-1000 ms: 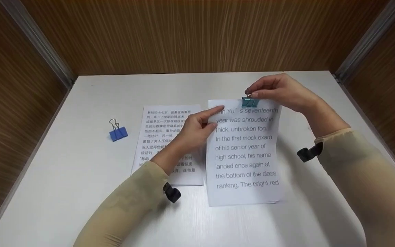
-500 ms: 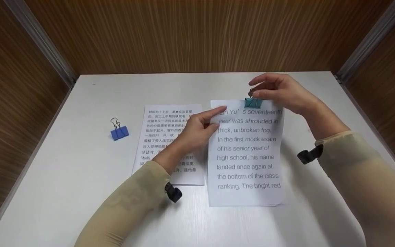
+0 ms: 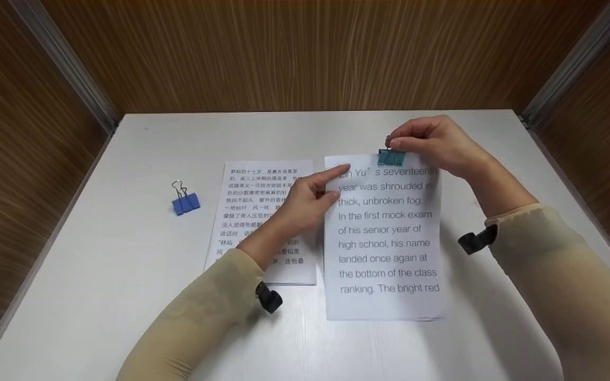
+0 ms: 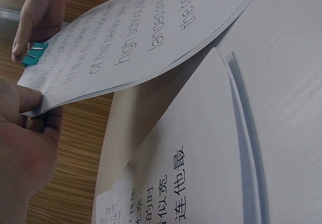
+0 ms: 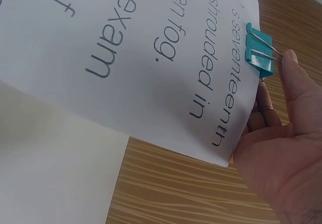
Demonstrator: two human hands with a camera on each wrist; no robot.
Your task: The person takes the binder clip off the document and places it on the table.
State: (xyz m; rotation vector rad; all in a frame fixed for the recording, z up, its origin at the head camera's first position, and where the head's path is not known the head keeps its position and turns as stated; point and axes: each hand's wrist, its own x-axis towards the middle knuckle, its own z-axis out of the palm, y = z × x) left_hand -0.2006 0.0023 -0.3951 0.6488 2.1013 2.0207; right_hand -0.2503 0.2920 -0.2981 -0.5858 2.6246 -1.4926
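Head view: right hand (image 3: 434, 144) fingers pinched teal clip (image 3: 391, 157) at 12 o'clock of English stack (image 3: 384, 238); left hand (image 3: 305, 201) fingers gripped its corner.

Beige sleeves (image 3: 204, 312), black wrist straps (image 3: 269, 298)

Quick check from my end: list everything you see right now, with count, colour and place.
English-text paper stack: one, white, table right of centre, top end lifted.
Teal binder clip: one, on that stack's top edge.
Chinese-text paper stack: one, white, flat, left of the first.
Blue binder clip: one, loose, table's left.
Table: one, white, wood-grain walls around.
Left hand: pinches English stack's top-left corner.
Right hand: fingers pinch the teal clip's wire handles.
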